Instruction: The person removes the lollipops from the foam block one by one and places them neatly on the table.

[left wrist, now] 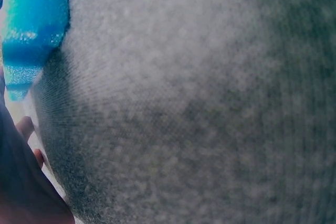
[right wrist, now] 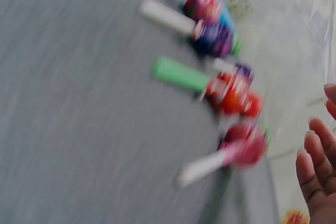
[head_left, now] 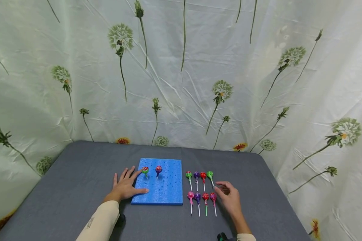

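My left hand [head_left: 125, 185] rests with spread fingers on the left edge of a blue foam board [head_left: 169, 197] dotted with small holes. Two lollipops stand upright in the board: a green and red one [head_left: 145, 170] near my left fingertips and a purple and red one [head_left: 159, 169] right of it. My right hand [head_left: 230, 197] is at the right end of two rows of lollipops, its thumb and forefinger parted beside the stick end of a green lollipop [head_left: 210, 174]. In the right wrist view, its fingers [right wrist: 310, 179] are extended; the thumb is hidden.
Lying in the far row are also a red [head_left: 203, 175], a purple [head_left: 196, 175] and a green and red lollipop [head_left: 188, 174]. The near row has several more, including a pink one [head_left: 190, 194]. A grey cloth [head_left: 87, 174] covers the table; a flowered curtain [head_left: 181, 100] hangs behind.
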`<state>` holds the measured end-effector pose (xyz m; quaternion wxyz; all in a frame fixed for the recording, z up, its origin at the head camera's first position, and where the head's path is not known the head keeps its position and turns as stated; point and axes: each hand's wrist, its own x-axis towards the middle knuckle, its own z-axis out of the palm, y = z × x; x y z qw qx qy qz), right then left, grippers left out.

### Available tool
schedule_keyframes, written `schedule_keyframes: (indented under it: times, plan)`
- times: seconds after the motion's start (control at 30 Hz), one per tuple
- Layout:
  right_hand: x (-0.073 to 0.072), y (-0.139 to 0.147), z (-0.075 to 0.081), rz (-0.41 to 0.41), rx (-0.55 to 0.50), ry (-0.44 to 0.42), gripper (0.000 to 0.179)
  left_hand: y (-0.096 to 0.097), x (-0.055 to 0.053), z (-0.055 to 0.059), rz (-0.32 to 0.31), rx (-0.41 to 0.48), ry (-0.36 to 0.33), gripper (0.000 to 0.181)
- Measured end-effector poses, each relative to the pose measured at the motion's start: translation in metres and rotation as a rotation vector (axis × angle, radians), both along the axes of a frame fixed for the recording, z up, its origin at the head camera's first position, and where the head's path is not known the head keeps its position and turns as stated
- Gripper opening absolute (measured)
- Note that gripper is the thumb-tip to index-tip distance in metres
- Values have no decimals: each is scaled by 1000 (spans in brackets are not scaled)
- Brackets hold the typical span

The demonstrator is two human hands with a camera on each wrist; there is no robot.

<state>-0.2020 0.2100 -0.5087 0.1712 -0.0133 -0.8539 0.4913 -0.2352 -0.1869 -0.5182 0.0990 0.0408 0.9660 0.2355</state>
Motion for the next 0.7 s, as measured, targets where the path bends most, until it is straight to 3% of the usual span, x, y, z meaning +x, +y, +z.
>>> schedule_keyframes:
  times: [0.33, 0.63, 0.7]
  plan:
    - [-19, -54, 23, 217, -123, 74, 12, 0, 0, -2, 1, -9, 9, 106]
    - [-19, -115, 59, 370, -133, -28, 16, 0, 1, 2, -4, 8, -5, 105]
    - [-26, -124, 54, 401, -147, -56, 19, -1, 0, 0, -3, 10, -3, 106]
